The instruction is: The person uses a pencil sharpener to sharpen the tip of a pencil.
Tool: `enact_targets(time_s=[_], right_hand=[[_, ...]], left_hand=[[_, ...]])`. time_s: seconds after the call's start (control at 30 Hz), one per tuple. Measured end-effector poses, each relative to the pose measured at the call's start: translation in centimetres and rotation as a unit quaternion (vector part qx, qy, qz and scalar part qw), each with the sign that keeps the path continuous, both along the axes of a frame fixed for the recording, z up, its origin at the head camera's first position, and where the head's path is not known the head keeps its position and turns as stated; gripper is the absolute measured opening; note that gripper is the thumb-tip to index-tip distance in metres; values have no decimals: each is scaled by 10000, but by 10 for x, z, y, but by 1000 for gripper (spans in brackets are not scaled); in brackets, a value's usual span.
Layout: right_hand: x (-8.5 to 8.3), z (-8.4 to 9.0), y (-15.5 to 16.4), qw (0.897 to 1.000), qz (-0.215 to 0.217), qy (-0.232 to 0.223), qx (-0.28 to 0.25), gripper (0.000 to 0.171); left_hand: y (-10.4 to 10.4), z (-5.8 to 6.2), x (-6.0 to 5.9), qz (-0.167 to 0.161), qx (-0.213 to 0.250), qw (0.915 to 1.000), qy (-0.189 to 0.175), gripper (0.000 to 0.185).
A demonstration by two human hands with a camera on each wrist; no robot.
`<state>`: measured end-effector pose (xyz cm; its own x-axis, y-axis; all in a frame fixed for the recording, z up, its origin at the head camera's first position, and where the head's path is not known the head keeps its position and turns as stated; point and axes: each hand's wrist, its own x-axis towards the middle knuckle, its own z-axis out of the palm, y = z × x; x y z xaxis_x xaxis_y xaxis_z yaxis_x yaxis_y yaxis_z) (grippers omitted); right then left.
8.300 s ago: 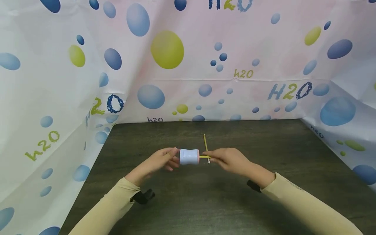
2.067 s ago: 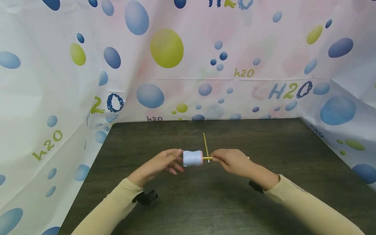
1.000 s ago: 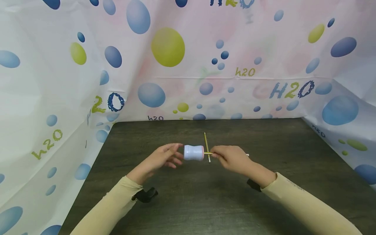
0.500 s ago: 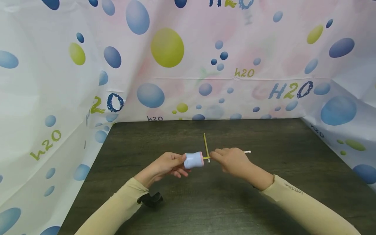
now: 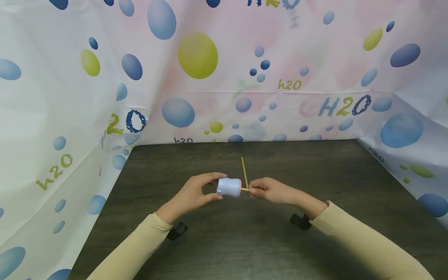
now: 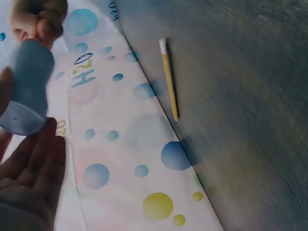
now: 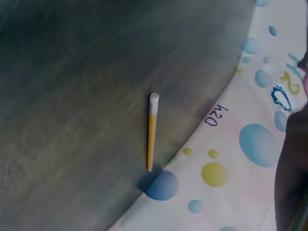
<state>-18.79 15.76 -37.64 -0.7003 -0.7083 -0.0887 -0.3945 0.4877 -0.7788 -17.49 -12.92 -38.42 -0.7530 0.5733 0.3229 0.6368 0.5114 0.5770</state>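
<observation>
You've got the sharpener (image 5: pixel 229 187) up off the table, right in the middle of the view, a pale blue barrel with a pink rim turned toward your right. Your left hand (image 5: pixel 196 192) grips it, thumb under and fingers curled over the top; in the left wrist view the barrel (image 6: pixel 26 86) sits between your thumb and fingertips. Poking out of the pink end is a short stretch of yellow pencil (image 5: pixel 244 189), and your right hand (image 5: pixel 271 190) pinches it just beside the sharpener, fingers closed tight around the shaft. So both hands are clamped, one on each piece, and they sit very near each other with only the sharpener between.

Just behind that, a second yellow pencil (image 5: pixel 244 172) lies flat on the dark wooden table (image 5: pixel 315 171), running away from you, its near end just behind the sharpener. Both wrist views catch it lying alone on the wood, white eraser end (image 7: pixel 154 99) showing. Around the table stands a backdrop (image 5: pixel 196 77) of white sheet printed with blue and green bubbles. Your sleeves (image 5: pixel 350 237) are tan.
</observation>
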Motion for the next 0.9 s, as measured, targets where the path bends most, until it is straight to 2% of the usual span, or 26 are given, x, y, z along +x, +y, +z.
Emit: enact_targets(time_s=[0.07,0.1,0.17,0.23,0.3,0.4,0.47,0.5,0.57,0.6,0.63,0.67,0.7,0.77,0.8,0.83,0.87,0.9], right_hand=[[2,-2,-1,9976,-134,641,218,23],[4,-3,-2,9933,-205,1076,361,21],[8,-4,-3,9777,-361,1970,636,16],[11,-6,-3,9528,-471,2882,834,12],[13,-8,-2,9220,-523,3724,928,10],[13,-12,1,8784,-510,4678,836,25],[11,-14,2,8517,-456,5174,695,38],[10,-15,3,8408,-416,5362,621,43],[8,-17,4,8219,-301,5670,466,33],[7,-17,4,8136,-244,5794,421,22],[6,-18,4,8066,-182,5895,394,10],[6,-18,4,7993,-131,5995,400,10],[5,-19,3,7930,-87,6077,416,22],[5,-19,3,7854,-36,6171,476,35],[5,-19,2,7848,-48,6174,542,36],[5,-19,2,7881,-78,6126,593,24],[6,-18,1,7998,-145,5961,697,19],[6,-17,0,8266,-176,5569,796,12]], left_hand=[[-2,1,-3,-77,341,9973,-653,76],[-3,2,-4,-109,541,9930,-1047,80],[-5,3,-8,-52,946,9761,-1954,87],[-8,3,-11,61,1172,9540,-2759,87],[-10,2,-13,151,1270,9270,-3527,88],[-11,-1,-13,71,1418,8847,-4440,88],[-9,-4,-12,-87,1542,8613,-4841,86],[-8,-6,-11,-139,1621,8532,-4956,86],[-6,-8,-11,-182,1746,8414,-5111,86],[-5,-9,-11,-182,1779,8393,-5134,87],[-4,-9,-11,-177,1796,8410,-5101,86],[-3,-9,-11,-147,1814,8432,-5059,85],[-2,-9,-11,-122,1813,8475,-4987,82],[-1,-8,-11,-68,1753,8616,-4763,72],[-1,-8,-11,6,1705,8737,-4557,66],[-1,-7,-11,62,1647,8870,-4313,60],[-1,-7,-10,107,1568,9028,-4004,55],[0,-5,-9,179,1425,9199,-3649,52]])
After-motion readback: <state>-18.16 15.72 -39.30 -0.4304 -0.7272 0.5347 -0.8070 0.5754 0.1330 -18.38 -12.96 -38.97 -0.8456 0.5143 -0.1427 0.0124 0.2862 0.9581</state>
